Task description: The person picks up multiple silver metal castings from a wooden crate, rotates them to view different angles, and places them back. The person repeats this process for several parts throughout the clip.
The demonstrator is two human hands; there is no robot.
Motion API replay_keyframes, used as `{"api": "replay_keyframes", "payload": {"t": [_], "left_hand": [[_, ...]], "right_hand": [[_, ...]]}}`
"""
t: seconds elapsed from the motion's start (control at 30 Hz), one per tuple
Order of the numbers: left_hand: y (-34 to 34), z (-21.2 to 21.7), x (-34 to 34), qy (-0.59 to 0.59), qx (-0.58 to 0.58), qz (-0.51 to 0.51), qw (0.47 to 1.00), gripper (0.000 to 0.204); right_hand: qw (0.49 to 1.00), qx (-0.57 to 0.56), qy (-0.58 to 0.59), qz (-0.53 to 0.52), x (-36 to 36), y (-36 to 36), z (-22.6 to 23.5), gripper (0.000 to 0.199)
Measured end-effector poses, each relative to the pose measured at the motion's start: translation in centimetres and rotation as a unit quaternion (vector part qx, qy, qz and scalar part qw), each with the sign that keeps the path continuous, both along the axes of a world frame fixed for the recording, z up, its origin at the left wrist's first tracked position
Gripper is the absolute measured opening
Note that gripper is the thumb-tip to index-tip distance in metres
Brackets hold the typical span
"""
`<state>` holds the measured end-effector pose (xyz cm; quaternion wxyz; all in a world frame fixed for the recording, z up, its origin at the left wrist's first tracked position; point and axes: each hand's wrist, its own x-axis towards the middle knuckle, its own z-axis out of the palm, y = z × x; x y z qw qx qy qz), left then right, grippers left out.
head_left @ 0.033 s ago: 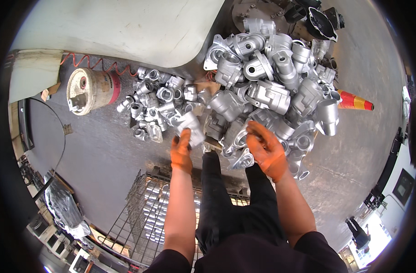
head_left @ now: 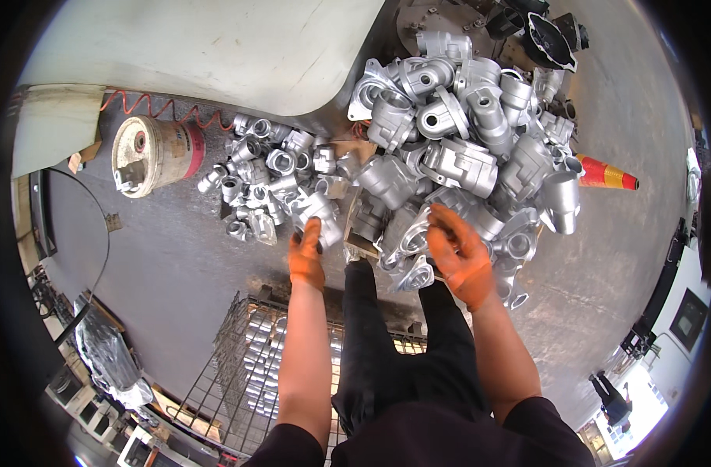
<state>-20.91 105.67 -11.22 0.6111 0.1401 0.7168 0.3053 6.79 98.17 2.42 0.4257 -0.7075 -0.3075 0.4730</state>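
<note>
My left hand, in an orange work glove, is closed on a silver metal casting. It holds the casting at the near right edge of a pile of smaller castings. The glove covers part of this casting. My right hand, gloved the same way, has its thumb and fingers apart and curved, with nothing seen between them. It hovers at the near edge of a big heap of larger castings. Just left of its fingers lie a flanged casting and another flanged piece.
A dirty white bucket lies at the left by a coiled red hose. A pale rounded panel stands behind. A wire cage holding silver parts is beside my legs. An orange cone lies right; a person stands far off.
My left hand and the casting in it have shifted slightly left, closer to the small pile. My right hand has moved slightly right.
</note>
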Motion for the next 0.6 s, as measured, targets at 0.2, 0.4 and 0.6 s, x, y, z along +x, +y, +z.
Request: {"api": "replay_keyframes", "payload": {"t": [0.2, 0.4, 0.6], "left_hand": [[4.4, -11.9, -1.1, 0.256, -0.093, -0.112, 0.956, 0.116], [7.9, -17.6, -0.2, 0.37, -0.137, -0.179, 0.901, 0.115], [6.6, -15.9, 1.9, 0.121, 0.042, -0.193, 0.973, 0.089]], "right_hand": [[0.979, 0.03, -0.192, -0.059, 2.1, 3.7, -0.3, 0.048], [0.968, 0.033, -0.244, -0.054, 3.8, 3.5, -2.3, 0.044], [0.977, -0.011, -0.196, -0.08, 3.7, 1.1, -4.8, 0.044]]}}
